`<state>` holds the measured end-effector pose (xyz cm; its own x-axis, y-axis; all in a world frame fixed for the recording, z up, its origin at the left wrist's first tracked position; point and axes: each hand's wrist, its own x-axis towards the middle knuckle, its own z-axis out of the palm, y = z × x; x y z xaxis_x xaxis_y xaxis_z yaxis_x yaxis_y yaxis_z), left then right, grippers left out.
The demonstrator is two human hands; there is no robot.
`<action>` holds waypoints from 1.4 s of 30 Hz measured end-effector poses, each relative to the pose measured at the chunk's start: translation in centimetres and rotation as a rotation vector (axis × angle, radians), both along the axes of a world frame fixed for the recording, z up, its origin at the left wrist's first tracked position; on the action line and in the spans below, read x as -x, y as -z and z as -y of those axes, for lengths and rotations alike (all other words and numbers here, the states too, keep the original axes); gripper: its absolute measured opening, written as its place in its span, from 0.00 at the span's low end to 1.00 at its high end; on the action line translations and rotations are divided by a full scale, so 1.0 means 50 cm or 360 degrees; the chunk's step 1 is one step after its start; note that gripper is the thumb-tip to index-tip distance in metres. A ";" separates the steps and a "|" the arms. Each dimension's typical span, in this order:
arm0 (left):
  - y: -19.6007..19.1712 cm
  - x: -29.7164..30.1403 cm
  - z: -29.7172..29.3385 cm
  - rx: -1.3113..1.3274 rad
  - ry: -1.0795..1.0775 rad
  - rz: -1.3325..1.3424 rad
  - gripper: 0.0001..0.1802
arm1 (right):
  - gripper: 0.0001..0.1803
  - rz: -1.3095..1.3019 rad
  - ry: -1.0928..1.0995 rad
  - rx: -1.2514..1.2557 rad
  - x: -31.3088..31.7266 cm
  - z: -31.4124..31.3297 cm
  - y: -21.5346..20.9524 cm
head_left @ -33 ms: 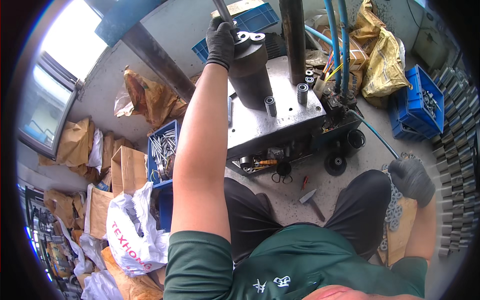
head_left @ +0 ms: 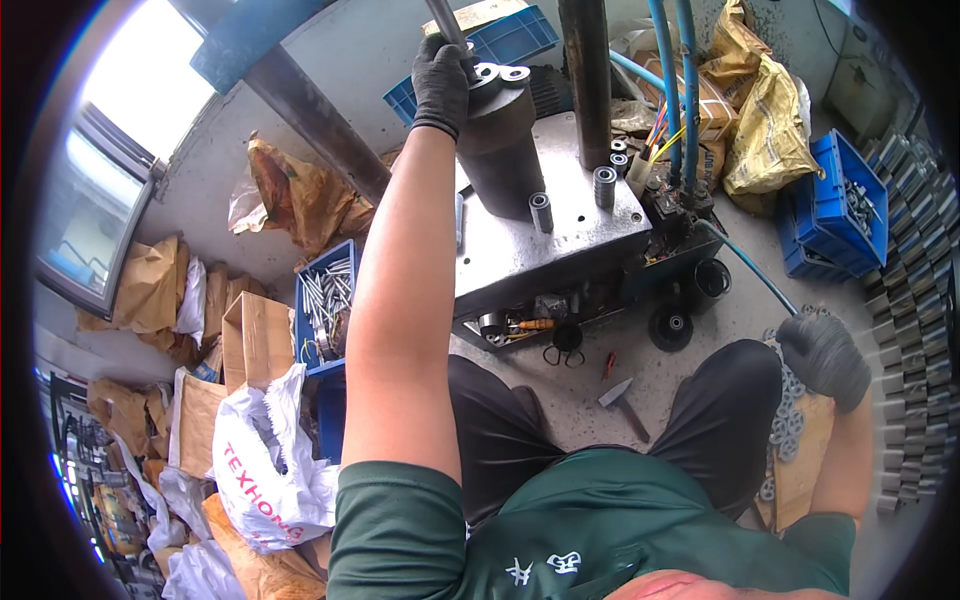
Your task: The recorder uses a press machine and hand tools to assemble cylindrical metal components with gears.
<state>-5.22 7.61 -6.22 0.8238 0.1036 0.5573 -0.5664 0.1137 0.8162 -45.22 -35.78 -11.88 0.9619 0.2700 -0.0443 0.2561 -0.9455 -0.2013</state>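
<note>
My left hand, in a dark grey glove, reaches up to the top of a thick dark steel cylinder. Its fingers curl round the lower part of a metal rod; the fingertips are partly hidden. Just right of it, bright metal rings sit on the cylinder top. The cylinder stands on a steel press table, where a short stack of rings and another stack stand. Low at the right, my gloved right hand is closed round the end of a long thin lever.
A hammer lies on the floor between my legs. A blue crate of metal rods, cardboard boxes and sacks crowd the left. Blue bins and stacked metal parts line the right. Blue hoses rise beside a dark column.
</note>
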 end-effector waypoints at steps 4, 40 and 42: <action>0.000 -0.001 -0.007 -0.0030 0.0015 -0.0042 0.12 | 0.11 0.0136 0.0147 -0.0282 -0.003 -0.021 -0.026; 0.002 -0.007 -0.006 -0.0011 0.0002 -0.0085 0.13 | 0.15 0.0100 0.0159 -0.0544 -0.023 0.012 -0.030; -0.002 -0.003 -0.008 -0.0008 -0.0004 -0.0087 0.13 | 0.14 0.0467 0.0248 -0.0505 -0.057 0.026 -0.037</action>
